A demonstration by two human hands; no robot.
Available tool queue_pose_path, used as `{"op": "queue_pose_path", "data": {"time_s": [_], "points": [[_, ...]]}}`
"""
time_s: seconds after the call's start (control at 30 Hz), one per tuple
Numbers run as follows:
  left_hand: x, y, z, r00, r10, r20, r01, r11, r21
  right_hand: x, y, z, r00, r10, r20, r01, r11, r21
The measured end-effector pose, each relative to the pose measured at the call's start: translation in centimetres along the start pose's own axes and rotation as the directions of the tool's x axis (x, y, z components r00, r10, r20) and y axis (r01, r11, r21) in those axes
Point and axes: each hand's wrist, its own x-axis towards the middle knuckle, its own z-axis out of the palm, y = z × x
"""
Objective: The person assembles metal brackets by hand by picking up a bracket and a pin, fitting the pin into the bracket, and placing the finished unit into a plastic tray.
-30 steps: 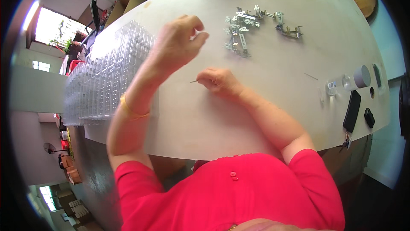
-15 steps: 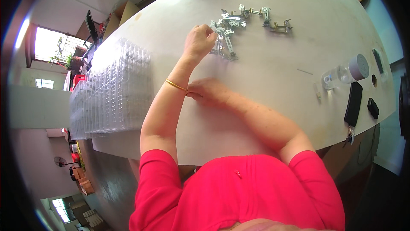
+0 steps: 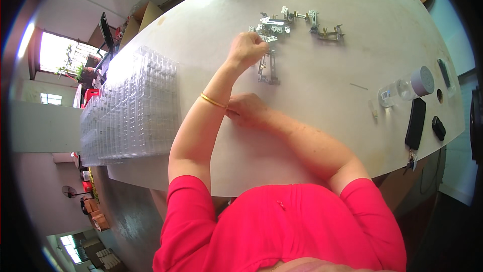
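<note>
My left hand (image 3: 246, 49) reaches across the white table (image 3: 322, 126) to a loose pile of small silver metal parts (image 3: 274, 25). Its fingers are curled shut on one part at the pile's near edge, just above two long parts (image 3: 267, 68). A gold bangle (image 3: 213, 101) sits on that wrist. My right hand (image 3: 250, 111) rests on the table nearer my body, its fingers pinched together. Its fingertips lie against my left forearm, which hides what they pinch. More metal parts (image 3: 328, 32) lie to the right of the pile.
A stack of clear plastic compartment trays (image 3: 136, 106) fills the table's left side. At the right lie a clear bottle with a white cap (image 3: 408, 85), a black flat device (image 3: 416, 122), a small black fob (image 3: 438, 127) and keys (image 3: 411, 160). Boxes and a window are beyond the table's far left.
My left hand has travelled from above the table's middle out to the pile of metal parts and closed there. My right hand has stayed in place.
</note>
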Motion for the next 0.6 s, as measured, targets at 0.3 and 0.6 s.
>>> {"op": "queue_pose_path", "data": {"time_s": [0.3, 0.6], "points": [[-5.0, 2.6, -1.0, 0.857, 0.441, -0.266, -0.454, 0.891, 0.016, 0.0, 0.8, 0.3, 0.998, -0.024, -0.06, 0.027, 0.998, 0.062], [-6.3, 2.7, -0.3, 0.625, 0.756, -0.193, -0.693, 0.652, 0.307, 0.2, 2.4, 0.8, 0.999, 0.025, -0.042, -0.029, 0.994, -0.109]]}}
